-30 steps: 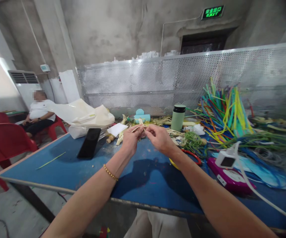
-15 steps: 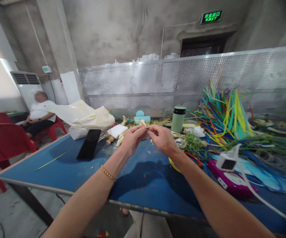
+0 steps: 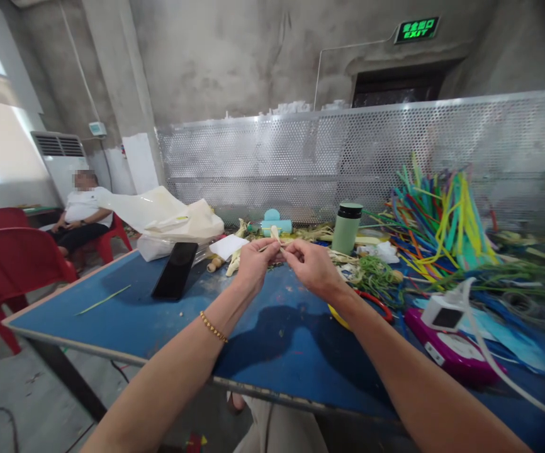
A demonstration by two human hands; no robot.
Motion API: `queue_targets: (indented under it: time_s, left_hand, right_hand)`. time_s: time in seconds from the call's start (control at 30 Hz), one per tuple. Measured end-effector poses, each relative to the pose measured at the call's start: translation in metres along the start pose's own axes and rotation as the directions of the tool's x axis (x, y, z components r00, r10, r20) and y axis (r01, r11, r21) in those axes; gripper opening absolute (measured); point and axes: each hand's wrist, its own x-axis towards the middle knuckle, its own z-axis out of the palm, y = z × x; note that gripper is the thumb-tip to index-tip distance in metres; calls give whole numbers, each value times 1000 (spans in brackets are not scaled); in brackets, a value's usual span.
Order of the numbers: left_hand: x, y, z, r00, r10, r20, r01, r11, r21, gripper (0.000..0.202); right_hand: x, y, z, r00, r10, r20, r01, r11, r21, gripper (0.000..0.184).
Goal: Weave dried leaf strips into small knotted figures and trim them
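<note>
Both my hands are held out above the blue table (image 3: pixel 126 308), fingertips meeting. My left hand (image 3: pixel 254 264), with a bead bracelet at the wrist, pinches a thin pale straw strip (image 3: pixel 275 239). My right hand (image 3: pixel 311 267) pinches the same strip from the other side. A short end of the strip sticks up between the two thumbs. The fingers of both hands are curled closed round it.
A black phone (image 3: pixel 175 270) leans by a pale plastic bag (image 3: pixel 168 220). A green flask (image 3: pixel 347 227), coloured strips (image 3: pixel 435 217), a white-and-purple device (image 3: pixel 447 333) with cable and straw scraps lie around. A person sits at the far left (image 3: pixel 81 214) beside red chairs (image 3: pixel 12 264).
My hands stay together on the strip, shifting slightly up and right in the picture as my head turns. The fingers have worked the strip a little.
</note>
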Motion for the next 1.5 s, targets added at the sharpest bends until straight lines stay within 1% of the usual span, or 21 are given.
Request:
queue_targets:
  time_s: [0.13,0.33,0.57,0.63,0.7,0.77,0.8,0.83,0.87,0.9,1.0,1.07,1.13,1.27,1.5]
  left_hand:
    - [1,-3,0,999,34,-26,-34,999,24,31]
    - [0,0,0,998,50,-37,-48,998,43,30]
    - [0,-4,0,999,8,-54,-7,1000,14,24]
    - [2,-4,-3,999,-27,-21,27,1000,-8,23]
    - [3,-3,-6,996,-84,41,85,996,-26,22]
    - [5,-1,-8,986,-137,93,141,989,-33,21]
    - [5,-1,-9,982,-155,111,159,987,-32,21]
    - [5,0,-9,978,-164,129,169,985,-28,21]
    - [4,0,-9,975,-167,146,171,985,-19,21]
    - [3,0,-9,974,-161,161,165,986,-7,22]
    - [1,1,-7,965,-157,209,153,988,38,25]
    - [0,3,-6,957,-168,237,161,986,48,28]
    - [0,4,-6,949,-182,257,178,983,41,31]
    - [1,4,-8,940,-198,277,186,980,72,35]
    - [1,0,-10,953,-168,251,137,981,135,28]
  right_hand:
    - [-1,0,3,997,-71,3,71,996,-62,14]
    - [-2,-2,3,995,-102,17,103,987,-119,15]
    - [-4,-4,1,984,-161,83,177,946,-272,12]
    - [-4,-4,-1,983,-159,95,180,942,-283,13]
    - [-3,-3,-6,985,-149,84,167,946,-277,20]
    - [0,1,-12,990,-141,3,136,954,-268,29]
    - [2,3,-15,988,-141,-69,118,957,-266,31]
    - [3,6,-18,981,-145,-132,108,961,-254,30]
    - [5,8,-20,975,-151,-161,111,966,-232,25]
    - [6,11,-21,978,-150,-147,119,972,-202,21]
    - [9,16,-20,994,-98,-43,93,990,-104,13]
    - [10,17,-18,997,-72,-32,69,994,-83,10]
    - [10,18,-17,996,-80,-47,75,992,-98,9]
    - [9,19,-15,987,-149,-56,139,978,-156,9]
    - [6,18,-15,975,-223,-9,215,947,-238,11]
